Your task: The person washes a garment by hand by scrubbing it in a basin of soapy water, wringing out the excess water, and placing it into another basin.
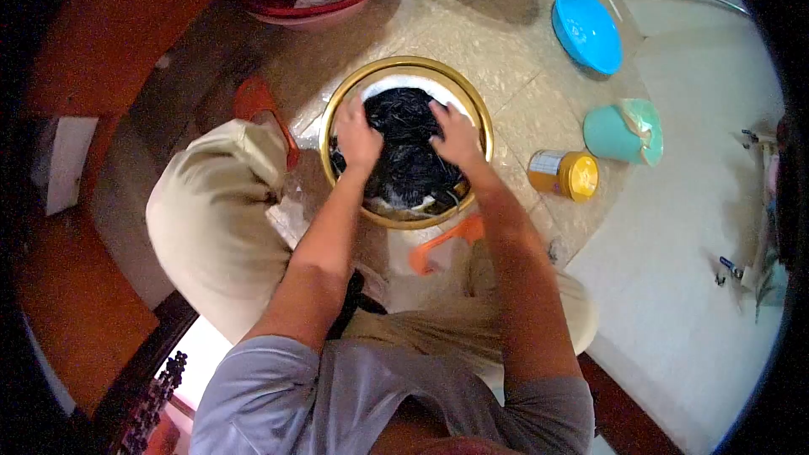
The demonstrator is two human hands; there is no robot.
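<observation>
Black fabric, bunched and glossy, lies inside the gold-rimmed basin at the centre of the head view, my only feed. I read its long axis as running from the far rim toward the near rim, between the two hands. The left hand is positioned at its left margin, fingers directed toward the far rim. The right hand is positioned at its upper right margin, fingers angled inward and partly bent. Neither hand is clearly nearer: I judge the fabric reachable inward from both, with the larger mass between them and toward the near rim. The fingers appear to touch the fabric; whether they grip any fold, I cannot tell. The yellow-lidded jar stands outside the basin, beyond the right forearm.
</observation>
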